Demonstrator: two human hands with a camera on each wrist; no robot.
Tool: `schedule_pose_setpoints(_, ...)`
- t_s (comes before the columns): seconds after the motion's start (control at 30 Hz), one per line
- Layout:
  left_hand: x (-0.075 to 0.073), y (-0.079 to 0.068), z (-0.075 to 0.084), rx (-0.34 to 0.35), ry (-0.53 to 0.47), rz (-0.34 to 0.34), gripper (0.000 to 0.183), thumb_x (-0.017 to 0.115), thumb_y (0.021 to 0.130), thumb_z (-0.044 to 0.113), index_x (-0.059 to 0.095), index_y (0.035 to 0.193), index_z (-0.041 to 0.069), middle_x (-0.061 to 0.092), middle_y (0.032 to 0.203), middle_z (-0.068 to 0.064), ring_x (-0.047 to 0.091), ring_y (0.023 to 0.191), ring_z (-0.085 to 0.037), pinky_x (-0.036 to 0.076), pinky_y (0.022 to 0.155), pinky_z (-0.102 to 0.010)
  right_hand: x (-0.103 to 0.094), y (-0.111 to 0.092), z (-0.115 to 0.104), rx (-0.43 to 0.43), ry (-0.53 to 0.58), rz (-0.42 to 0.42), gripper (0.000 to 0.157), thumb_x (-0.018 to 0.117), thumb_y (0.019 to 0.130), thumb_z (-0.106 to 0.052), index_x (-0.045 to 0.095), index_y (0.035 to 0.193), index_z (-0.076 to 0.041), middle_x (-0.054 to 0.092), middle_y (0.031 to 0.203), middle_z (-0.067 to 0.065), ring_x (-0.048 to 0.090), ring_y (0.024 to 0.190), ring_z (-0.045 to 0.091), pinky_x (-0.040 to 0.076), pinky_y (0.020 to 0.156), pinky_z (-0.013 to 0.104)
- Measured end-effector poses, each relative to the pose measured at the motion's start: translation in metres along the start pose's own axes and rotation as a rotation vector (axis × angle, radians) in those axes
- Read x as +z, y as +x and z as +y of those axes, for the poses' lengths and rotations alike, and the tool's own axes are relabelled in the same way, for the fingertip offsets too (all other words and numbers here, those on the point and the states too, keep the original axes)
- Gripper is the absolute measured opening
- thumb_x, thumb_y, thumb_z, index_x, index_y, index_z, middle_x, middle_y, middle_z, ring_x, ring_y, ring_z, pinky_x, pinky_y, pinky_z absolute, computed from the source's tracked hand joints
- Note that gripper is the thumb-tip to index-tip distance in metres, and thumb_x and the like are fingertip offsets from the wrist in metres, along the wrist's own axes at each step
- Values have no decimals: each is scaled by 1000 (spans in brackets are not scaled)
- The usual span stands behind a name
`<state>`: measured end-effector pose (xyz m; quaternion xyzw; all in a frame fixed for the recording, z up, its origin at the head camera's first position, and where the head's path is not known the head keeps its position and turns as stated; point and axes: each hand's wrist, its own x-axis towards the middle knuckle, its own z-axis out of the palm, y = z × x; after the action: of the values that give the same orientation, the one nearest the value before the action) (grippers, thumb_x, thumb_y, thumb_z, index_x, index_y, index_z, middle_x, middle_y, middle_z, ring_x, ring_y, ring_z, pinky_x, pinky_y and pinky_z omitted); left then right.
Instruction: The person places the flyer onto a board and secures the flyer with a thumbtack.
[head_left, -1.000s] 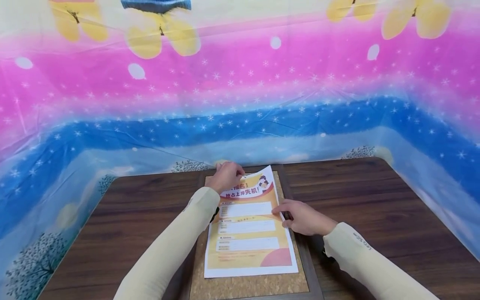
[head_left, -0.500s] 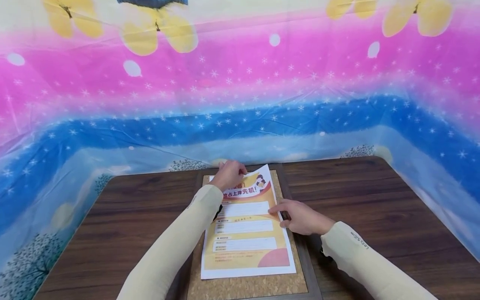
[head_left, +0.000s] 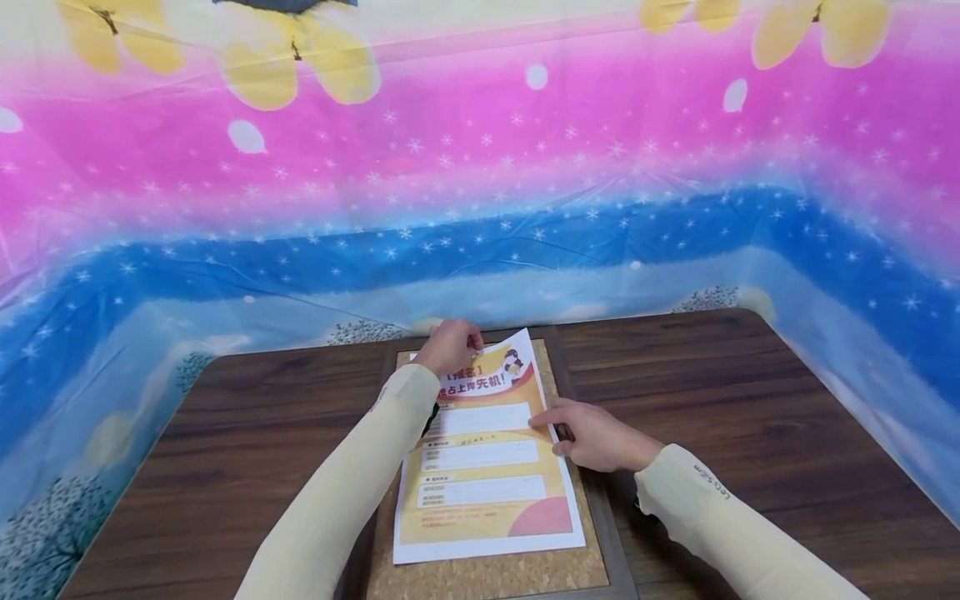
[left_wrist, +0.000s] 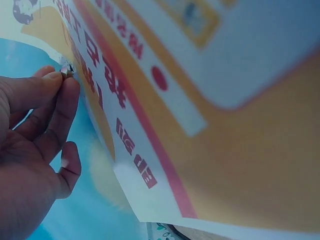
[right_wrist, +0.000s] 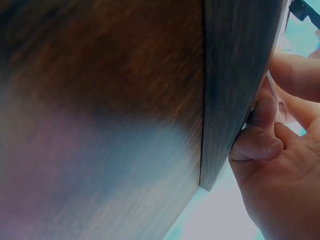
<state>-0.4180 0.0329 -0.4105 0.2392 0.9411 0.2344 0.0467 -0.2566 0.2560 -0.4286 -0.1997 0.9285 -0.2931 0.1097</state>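
A printed orange-and-white paper sheet (head_left: pixel 480 523) lies on a framed cork board (head_left: pixel 495 575), its upper right corner raised. At the top edge of the sheet, my left hand (head_left: pixel 448 346) pinches a small brass-coloured thumbtack (left_wrist: pixel 66 73) between thumb and index finger, with only its tip showing. The other left fingers are bent. My right hand (head_left: pixel 596 435) holds the sheet's right edge about midway, its fingertips reaching just over the paper. In the right wrist view, the right fingers (right_wrist: pixel 257 143) are curled beside the board's wooden frame (right_wrist: pixel 232 75); part of their grip is hidden.
The board rests on a dark wooden table (head_left: pixel 697 375). Behind it and along both sides hangs a pink and blue curtain (head_left: pixel 450 167) with flowers and snowflakes. Cream sleeves (head_left: pixel 337 492) cover both forearms.
The view has shifted slightly, so board and sheet appear a little further left. My left hand stays at the top of the sheet, and my right stays on its right edge.
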Motion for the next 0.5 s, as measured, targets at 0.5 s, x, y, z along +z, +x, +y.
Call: schedule_pose_setpoints(0.5, 0, 7, 1, -21, 21, -55, 15, 57, 88, -1, 64, 81, 9, 58, 76, -2, 52, 78, -21, 21, 102, -47, 0, -1, 3, 3, 14, -1, 44, 61, 90, -2, 59, 130, -20, 33, 147, 14, 31, 134, 32, 41, 92, 42)
